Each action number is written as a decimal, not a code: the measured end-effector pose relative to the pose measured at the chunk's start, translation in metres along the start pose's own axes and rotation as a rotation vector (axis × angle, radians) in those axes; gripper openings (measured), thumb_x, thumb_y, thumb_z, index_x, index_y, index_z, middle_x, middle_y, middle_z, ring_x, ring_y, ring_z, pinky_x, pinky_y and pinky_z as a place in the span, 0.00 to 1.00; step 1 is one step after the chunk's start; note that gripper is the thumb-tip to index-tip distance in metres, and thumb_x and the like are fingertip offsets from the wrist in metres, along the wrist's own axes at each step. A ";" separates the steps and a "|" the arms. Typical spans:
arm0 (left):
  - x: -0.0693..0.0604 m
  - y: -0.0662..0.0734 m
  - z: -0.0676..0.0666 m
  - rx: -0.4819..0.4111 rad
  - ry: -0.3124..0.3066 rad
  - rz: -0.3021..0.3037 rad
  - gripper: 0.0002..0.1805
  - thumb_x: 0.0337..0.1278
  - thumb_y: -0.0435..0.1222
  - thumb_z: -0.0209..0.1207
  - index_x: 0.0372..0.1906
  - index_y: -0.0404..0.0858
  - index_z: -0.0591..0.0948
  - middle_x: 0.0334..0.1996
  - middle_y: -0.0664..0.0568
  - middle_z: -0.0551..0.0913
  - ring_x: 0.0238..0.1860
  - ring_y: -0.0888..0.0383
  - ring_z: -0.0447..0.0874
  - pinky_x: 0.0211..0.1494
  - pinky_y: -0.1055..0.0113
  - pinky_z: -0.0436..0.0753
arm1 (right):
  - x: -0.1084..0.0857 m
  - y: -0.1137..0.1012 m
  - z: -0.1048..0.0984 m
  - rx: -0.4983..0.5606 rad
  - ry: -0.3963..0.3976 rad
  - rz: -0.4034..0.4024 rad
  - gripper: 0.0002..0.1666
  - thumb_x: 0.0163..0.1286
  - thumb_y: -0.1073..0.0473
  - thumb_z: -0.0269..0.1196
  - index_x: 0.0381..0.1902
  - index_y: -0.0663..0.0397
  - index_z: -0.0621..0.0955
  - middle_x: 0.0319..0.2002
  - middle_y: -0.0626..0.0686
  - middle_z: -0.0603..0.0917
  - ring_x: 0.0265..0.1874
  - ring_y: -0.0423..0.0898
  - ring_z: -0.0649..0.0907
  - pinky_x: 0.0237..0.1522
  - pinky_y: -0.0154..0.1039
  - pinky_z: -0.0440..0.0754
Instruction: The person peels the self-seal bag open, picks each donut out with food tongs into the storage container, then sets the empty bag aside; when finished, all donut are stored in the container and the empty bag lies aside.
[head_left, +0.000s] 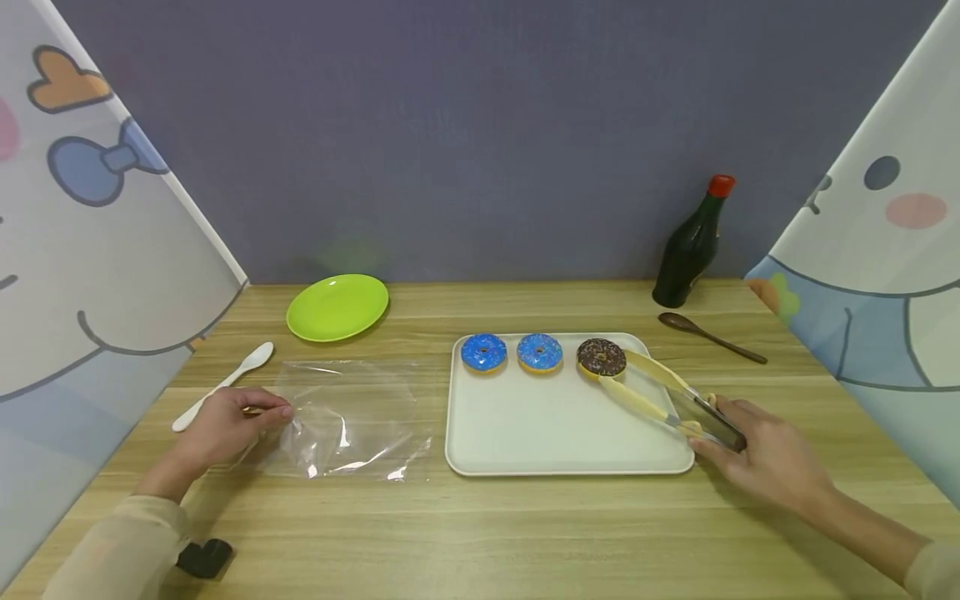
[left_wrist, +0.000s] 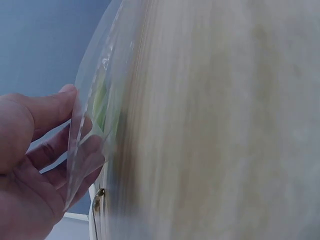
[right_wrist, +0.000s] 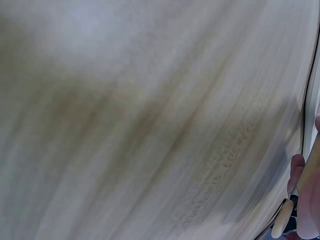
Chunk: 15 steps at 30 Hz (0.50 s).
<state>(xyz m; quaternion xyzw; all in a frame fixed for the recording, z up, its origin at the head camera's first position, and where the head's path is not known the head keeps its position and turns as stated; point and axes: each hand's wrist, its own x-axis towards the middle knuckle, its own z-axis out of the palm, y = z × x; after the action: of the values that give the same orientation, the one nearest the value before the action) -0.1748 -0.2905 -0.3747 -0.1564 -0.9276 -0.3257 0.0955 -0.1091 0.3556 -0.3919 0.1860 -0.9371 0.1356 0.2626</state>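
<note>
My left hand point(head_left: 238, 423) pinches the left edge of a clear plastic bag point(head_left: 360, 417) that lies on the table. In the left wrist view the bag's edge point(left_wrist: 82, 130) rises between thumb and fingers. My right hand point(head_left: 772, 454) grips tongs point(head_left: 675, 392) with yellowish tips and a dark handle. The tips stand on either side of the chocolate donut point(head_left: 602, 357) at the tray's back right; whether they press on it I cannot tell. Two blue donuts, one darker point(head_left: 483, 353) and one lighter point(head_left: 540, 354), sit to its left on the white tray point(head_left: 555, 446).
A green plate point(head_left: 337, 308) lies at the back left, with a white spoon point(head_left: 225, 385) beside the left hand. At the back right stand a dark bottle point(head_left: 690, 246) and a brown wooden spoon point(head_left: 708, 336). A black object point(head_left: 205, 558) is near the left sleeve.
</note>
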 end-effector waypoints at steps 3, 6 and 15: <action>0.001 0.002 0.000 0.021 0.005 0.009 0.02 0.51 0.31 0.67 0.30 0.35 0.86 0.32 0.47 0.84 0.31 0.71 0.77 0.29 0.75 0.80 | 0.002 0.002 0.001 0.014 -0.002 0.013 0.40 0.44 0.50 0.76 0.46 0.77 0.78 0.39 0.67 0.82 0.32 0.61 0.82 0.27 0.56 0.78; 0.002 0.004 0.000 0.038 0.002 0.010 0.02 0.50 0.31 0.68 0.29 0.35 0.86 0.32 0.47 0.84 0.30 0.70 0.78 0.28 0.73 0.80 | 0.004 0.003 0.002 0.018 -0.005 0.026 0.41 0.44 0.50 0.76 0.47 0.78 0.77 0.40 0.68 0.81 0.35 0.66 0.81 0.31 0.59 0.78; 0.004 0.007 0.001 0.080 -0.024 -0.022 0.03 0.51 0.33 0.68 0.30 0.37 0.86 0.33 0.47 0.84 0.28 0.65 0.78 0.27 0.71 0.79 | 0.007 0.003 0.003 -0.006 -0.035 0.053 0.42 0.46 0.47 0.75 0.48 0.77 0.77 0.41 0.69 0.81 0.37 0.67 0.81 0.34 0.60 0.77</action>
<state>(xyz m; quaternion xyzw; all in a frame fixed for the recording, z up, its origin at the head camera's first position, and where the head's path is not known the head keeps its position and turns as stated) -0.1757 -0.2841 -0.3702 -0.1462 -0.9426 -0.2873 0.0871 -0.1174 0.3551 -0.3913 0.1626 -0.9465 0.1366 0.2429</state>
